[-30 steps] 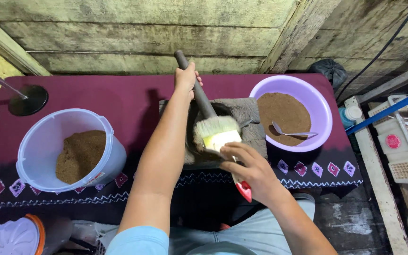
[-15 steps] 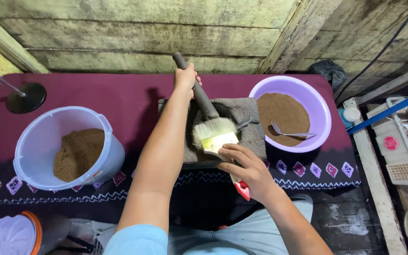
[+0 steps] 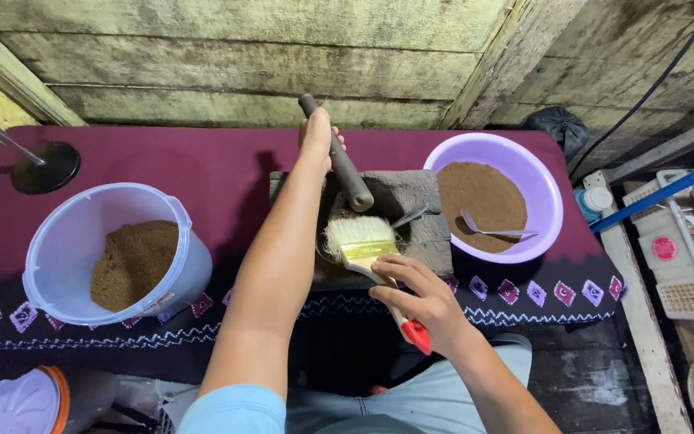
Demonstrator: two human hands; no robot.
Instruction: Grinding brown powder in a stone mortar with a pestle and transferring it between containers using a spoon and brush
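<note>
Gripping one pestle (image 3: 345, 165) in my left hand (image 3: 317, 135), right hand (image 3: 423, 301) pinching one brush (image 3: 363, 241); two tubs flank the mortar (image 3: 411, 209); bare cloth upper left.

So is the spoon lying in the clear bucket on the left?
No, the spoon lies in the purple bowl of brown powder on the right, while the clear bucket holds only brown powder.

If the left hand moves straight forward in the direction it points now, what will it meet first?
The left hand, gripping the dark pestle, points away from the person toward the wooden plank wall. Beyond it only bare maroon cloth shows, so probably the wall comes first, though depth is unclear.
</note>
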